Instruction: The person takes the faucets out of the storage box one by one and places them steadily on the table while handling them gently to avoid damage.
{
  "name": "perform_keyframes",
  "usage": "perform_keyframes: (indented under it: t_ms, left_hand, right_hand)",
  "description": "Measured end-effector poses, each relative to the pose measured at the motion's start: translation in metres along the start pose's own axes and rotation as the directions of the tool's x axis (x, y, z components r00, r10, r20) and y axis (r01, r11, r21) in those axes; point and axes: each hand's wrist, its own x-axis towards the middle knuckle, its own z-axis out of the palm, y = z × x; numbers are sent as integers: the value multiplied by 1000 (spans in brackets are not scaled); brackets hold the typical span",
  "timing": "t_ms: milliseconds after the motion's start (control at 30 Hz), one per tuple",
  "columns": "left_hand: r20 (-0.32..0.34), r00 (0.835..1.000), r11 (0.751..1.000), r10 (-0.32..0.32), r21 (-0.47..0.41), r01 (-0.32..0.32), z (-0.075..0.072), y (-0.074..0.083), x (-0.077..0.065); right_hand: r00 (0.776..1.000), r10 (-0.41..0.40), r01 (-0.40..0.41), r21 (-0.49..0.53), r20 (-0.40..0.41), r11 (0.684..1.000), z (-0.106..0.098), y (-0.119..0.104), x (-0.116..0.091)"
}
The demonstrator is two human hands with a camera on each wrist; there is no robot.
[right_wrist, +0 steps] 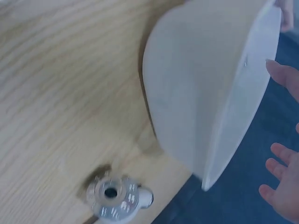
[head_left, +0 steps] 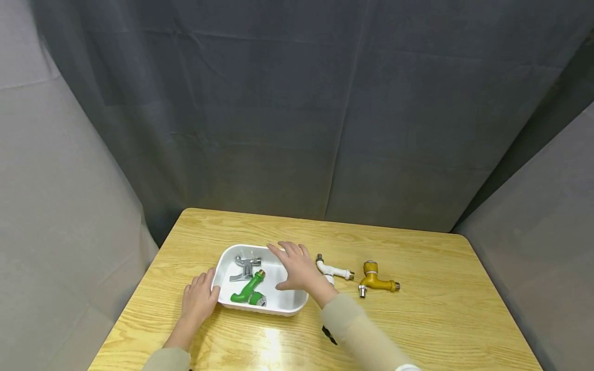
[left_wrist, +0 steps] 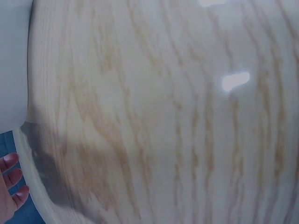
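Note:
A white plastic tray (head_left: 278, 308) stands on the table, holding a chrome tap (head_left: 247, 269) and a green tap (head_left: 250, 289). At its left end, my left hand (head_left: 199, 296) touches the rim with extended fingers. My right hand (head_left: 298, 269) is spread over the tray's right end, thumb apart from the fingers, and holds nothing. In the right wrist view, the tray's outer wall (right_wrist: 187, 88) shows beside the spread fingers (right_wrist: 280, 170). Just right of that hand lies a white tap (head_left: 333, 270), partly hidden by the forearm.
Farther right on the wooden table (head_left: 441, 309) lies a yellow tap (head_left: 378, 281). A small black item (head_left: 328, 335) shows beside the right sleeve. Behind the table hangs a dark grey curtain (head_left: 260, 129), with lighter grey cloth (head_left: 60, 206) at the sides.

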Motion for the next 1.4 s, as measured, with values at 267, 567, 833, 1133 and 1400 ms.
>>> perform_keyframes:
  t_ms: [267, 567, 833, 1133, 1400]
  left_hand:
    - [7, 1000, 1000, -5, -1, 5, 1, 0, 0]
    - [13, 1000, 1000, -7, -2, 7, 1, -1, 0]
    - [6, 1000, 1000, -6, -3, 6, 0, 0, 1]
    - [9, 1000, 1000, -6, -9, 6, 0, 0, 0]
    - [5, 1000, 1000, 0, -5, 0, -1, 1, 0]
  right_hand:
    - [992, -111, 118, -124, 63, 985, 13, -26, 8]
    - [968, -207, 226, -141, 138, 964, 24, -45, 15]
    - [952, -235, 269, -169, 196, 948, 27, -50, 21]
    - [936, -246, 296, -183, 253, 937, 37, -51, 26]
    - [920, -248, 311, -181, 303, 933, 39, -57, 27]
